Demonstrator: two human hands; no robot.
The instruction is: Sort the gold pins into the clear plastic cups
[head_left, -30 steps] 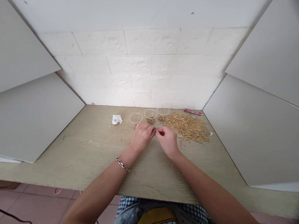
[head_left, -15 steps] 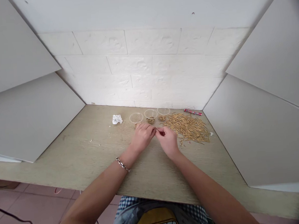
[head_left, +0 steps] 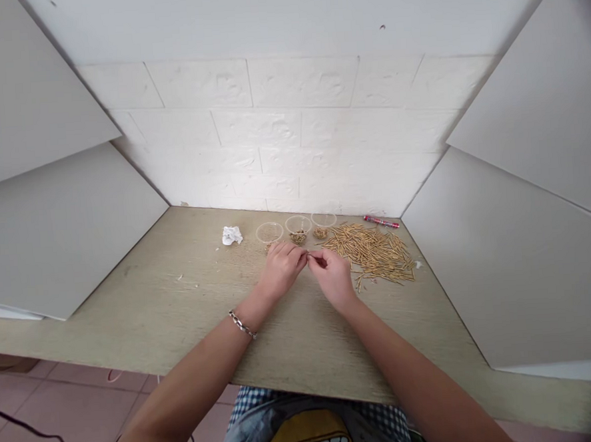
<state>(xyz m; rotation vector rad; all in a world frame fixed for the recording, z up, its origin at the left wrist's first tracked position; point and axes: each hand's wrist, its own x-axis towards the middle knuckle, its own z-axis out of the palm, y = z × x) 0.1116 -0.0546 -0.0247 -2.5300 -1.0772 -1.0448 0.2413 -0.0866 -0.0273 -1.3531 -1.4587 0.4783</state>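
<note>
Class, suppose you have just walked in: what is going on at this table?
A person works with both bare hands. The left hand and right hand meet at the fingertips over the table, apparently around something too small to identify. Beyond them stand three clear cups, beside a heap of thin gold-coloured rods.

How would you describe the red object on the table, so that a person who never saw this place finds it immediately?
Look at the table and follow it to its far right corner, by the white brick-patterned wall. Just behind the pile of thin gold-coloured sticks lies a slim red tube. It lies alone, and is red and thicker than any gold stick.
</note>
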